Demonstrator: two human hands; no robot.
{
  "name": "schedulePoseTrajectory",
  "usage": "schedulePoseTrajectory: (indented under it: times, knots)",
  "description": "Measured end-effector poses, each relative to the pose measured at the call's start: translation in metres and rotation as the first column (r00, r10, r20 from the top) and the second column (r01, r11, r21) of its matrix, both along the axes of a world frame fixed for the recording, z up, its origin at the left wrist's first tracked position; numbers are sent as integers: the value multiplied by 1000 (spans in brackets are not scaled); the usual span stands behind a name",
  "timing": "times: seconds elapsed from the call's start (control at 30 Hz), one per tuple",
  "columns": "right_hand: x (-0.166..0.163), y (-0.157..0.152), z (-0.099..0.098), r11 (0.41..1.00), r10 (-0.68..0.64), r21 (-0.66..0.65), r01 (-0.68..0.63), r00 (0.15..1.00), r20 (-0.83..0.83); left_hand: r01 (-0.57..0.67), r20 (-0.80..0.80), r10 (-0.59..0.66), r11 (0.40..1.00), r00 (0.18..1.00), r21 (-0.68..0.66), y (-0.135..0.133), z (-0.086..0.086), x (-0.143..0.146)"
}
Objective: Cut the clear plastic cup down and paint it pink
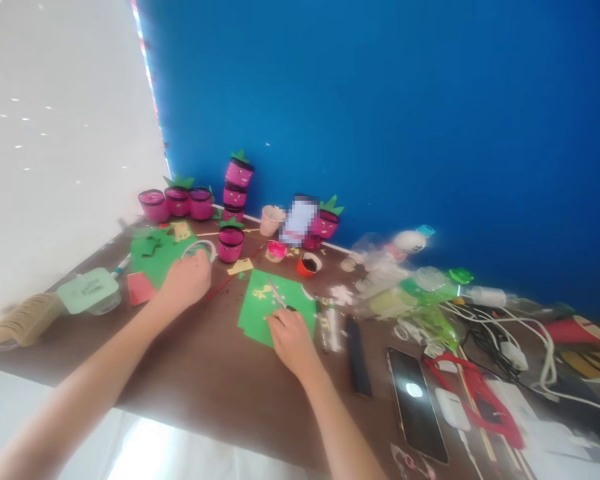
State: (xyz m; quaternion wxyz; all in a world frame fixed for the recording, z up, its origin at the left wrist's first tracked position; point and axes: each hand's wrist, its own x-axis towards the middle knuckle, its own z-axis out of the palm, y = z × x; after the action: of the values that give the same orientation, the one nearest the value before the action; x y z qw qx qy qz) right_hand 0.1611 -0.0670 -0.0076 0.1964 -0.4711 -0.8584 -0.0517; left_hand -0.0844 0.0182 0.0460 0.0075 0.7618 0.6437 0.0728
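Bare forearms (105,375) end in left hand (191,275) curled on white ring (211,247), right hand (287,331) gripping scissors (276,291).

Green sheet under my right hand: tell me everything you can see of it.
The green sheet looks like paper or thin card, bright green and roughly rectangular, with a stepped near-left corner. It lies on the brown table. Pale yellow scraps lie on it. The right hand and scissors cover part of it; blur hides whether the blades touch it.
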Motion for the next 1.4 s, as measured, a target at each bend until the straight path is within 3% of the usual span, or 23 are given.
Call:
schedulePoseTrajectory:
  times: [0.07, 0.13, 0.2, 0.3, 0.37, 0.43, 0.53, 0.6, 0.67, 0.83, 1.0, 1.2, 1.4]
  knots:
    - [0, -1, 0, 999, -18, -42, 15, 996, -84, -77, 172, 61, 993, 983, 88, -2, 2, 6]
    - [-1, -2, 1, 996, -48, -79, 34, 981, -190, -113, 368, 23, 968, 929, 224, -6, 1, 13]
    - [-2, -2, 1, 994, -91, -91, 66, 948, -305, -55, 520, -110, 955, 847, 292, -13, -6, 21]
    - [-6, -2, 4, 988, -146, -109, 104, 842, -519, 153, 684, -226, 974, 693, 167, -28, -22, 34]
    - [-8, -2, 8, 982, -172, -180, 64, 708, -685, 321, 713, -300, 941, 634, 110, -38, -33, 44]
    - [-9, -2, 10, 953, -236, -300, -42, 517, -823, 435, 707, -387, 892, 592, 123, -46, -42, 54]
    - [-8, 0, 10, 876, -377, -422, -234, 215, -901, 609, 644, -559, 773, 522, 177, -50, -51, 65]
    - [-7, 2, 7, 839, -439, -443, -315, 89, -894, 679, 604, -631, 709, 487, 193, -50, -54, 68]
    - [-5, 4, 4, 821, -471, -452, -349, 33, -882, 706, 577, -671, 674, 465, 215, -48, -56, 69]
    - [-9, 3, 6, 836, -452, -440, -328, 43, -891, 683, 547, -683, 686, 484, 252, -44, -56, 67]
    - [-18, -3, 9, 911, -380, -384, -149, 54, -923, 669, 575, -662, 701, 480, 248, -42, -54, 65]
    - [-16, -6, 9, 970, -241, -240, 42, 306, -921, 674, 560, -675, 693, 481, 256, -43, -53, 66]
    - [-15, -6, 15, 974, -225, -216, 64, 362, -905, 712, 480, -734, 646, 481, 274, -44, -55, 66]
